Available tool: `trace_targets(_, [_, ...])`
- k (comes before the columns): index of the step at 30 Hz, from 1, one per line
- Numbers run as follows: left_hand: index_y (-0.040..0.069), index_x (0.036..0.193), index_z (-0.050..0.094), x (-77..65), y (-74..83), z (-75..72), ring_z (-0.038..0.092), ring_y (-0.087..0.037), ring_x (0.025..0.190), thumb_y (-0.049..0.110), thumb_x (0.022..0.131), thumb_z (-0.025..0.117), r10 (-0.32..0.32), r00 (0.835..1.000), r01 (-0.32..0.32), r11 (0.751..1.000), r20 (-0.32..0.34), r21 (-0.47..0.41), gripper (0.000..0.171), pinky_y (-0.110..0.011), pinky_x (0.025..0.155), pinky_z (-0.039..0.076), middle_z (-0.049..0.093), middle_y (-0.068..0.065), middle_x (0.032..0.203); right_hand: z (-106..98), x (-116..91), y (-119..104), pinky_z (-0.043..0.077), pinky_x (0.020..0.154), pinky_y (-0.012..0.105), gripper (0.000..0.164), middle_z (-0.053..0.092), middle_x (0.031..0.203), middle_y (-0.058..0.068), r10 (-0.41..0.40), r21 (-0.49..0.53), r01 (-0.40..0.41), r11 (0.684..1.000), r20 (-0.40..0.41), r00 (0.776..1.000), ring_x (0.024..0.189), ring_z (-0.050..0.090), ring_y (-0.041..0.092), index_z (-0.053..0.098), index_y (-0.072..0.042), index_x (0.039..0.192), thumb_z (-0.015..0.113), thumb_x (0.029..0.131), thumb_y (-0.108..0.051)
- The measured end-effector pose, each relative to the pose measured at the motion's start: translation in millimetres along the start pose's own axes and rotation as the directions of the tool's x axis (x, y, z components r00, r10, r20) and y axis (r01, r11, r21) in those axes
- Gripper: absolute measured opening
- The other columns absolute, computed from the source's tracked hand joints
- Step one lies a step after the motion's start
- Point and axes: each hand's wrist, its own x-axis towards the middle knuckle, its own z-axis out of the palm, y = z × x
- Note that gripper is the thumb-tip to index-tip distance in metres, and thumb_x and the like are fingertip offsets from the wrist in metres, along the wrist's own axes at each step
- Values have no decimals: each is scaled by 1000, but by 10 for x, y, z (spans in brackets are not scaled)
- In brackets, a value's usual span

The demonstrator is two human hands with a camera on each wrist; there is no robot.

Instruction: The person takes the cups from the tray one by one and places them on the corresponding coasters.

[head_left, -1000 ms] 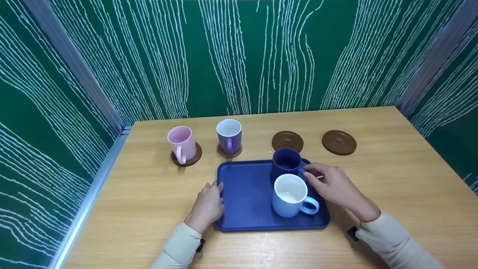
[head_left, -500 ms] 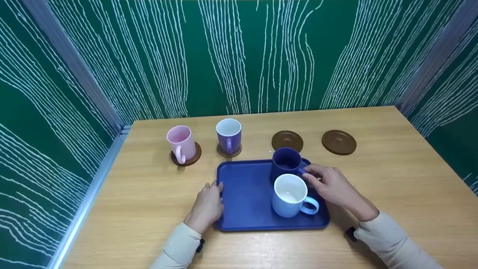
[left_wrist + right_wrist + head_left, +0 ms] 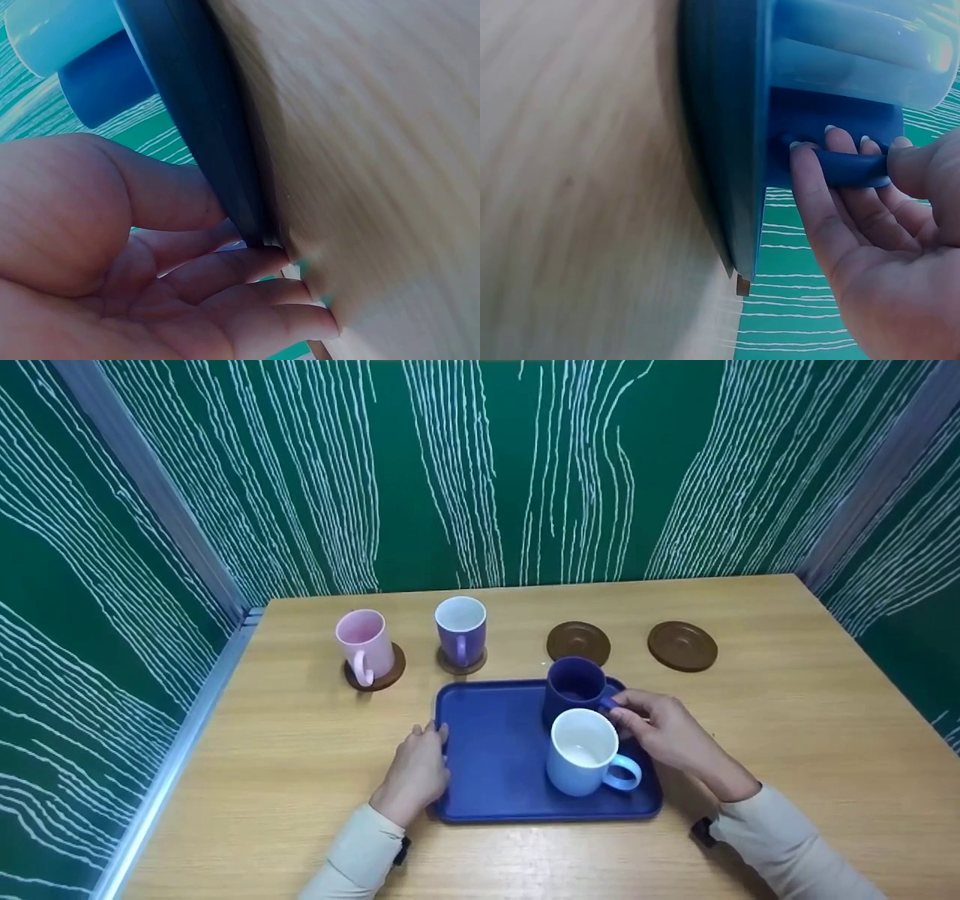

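Note:
A blue tray [image 3: 491, 757] lies on the table with two mugs on its right half. The dark blue mug [image 3: 556, 705] stands at the back, partly hidden by a light blue mug [image 3: 574, 771] in front. My right hand [image 3: 667, 735] holds the dark blue mug by its handle [image 3: 851, 169], thumb on one side and fingers curled round the other. At the tray's left edge, my left hand [image 3: 415, 772] grips the rim. In the left wrist view the thumb presses on the tray's side [image 3: 202, 112], and the fingertips reach the tabletop at its edge.
Behind the tray, a pink mug [image 3: 367, 641] and a purple mug [image 3: 471, 649] with a white inside each stand on a brown coaster. Two bare brown coasters, one nearer [image 3: 577, 641] and one farther right [image 3: 681, 645], lie on the table [image 3: 810, 720]. Green patterned walls [image 3: 525, 472] surround it.

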Motion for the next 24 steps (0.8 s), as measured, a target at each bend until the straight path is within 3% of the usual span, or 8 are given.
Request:
trace_targets(7, [-8, 145, 54, 9, 14, -10, 44, -52, 140, -2, 94, 64, 9, 1000, -9, 1000, 2, 0, 52, -55, 113, 42, 46, -32, 153, -13, -17, -23, 63, 77, 33, 13, 72, 97, 10, 11, -4, -11, 1000, 7, 1000, 83, 73, 16, 69, -3, 103, 59, 105, -11])
trace_targets(15, [-6, 146, 53, 11, 7, -4, 40, -52, 143, 0, 96, 63, -29, 999, 29, 1000, 27, -5, 51, -56, 115, 39, 43, -31, 155, -6, -6, -33, 63, 80, 34, 14, 71, 99, 11, 30, 7, -30, 1000, 17, 999, 86, 74, 17, 69, -4, 103, 58, 106, -13])
trace_targets(24, [-7, 145, 54, -2, -13, 14, 41, -52, 142, 0, 95, 65, -11, 1000, 11, 1000, 4, 1, 52, -55, 115, 39, 45, -32, 154, -16, -8, -20, 63, 79, 33, 15, 69, 99, 13, 30, 76, -33, 997, 39, 999, 85, 75, 19, 67, 1, 105, 60, 105, -12])
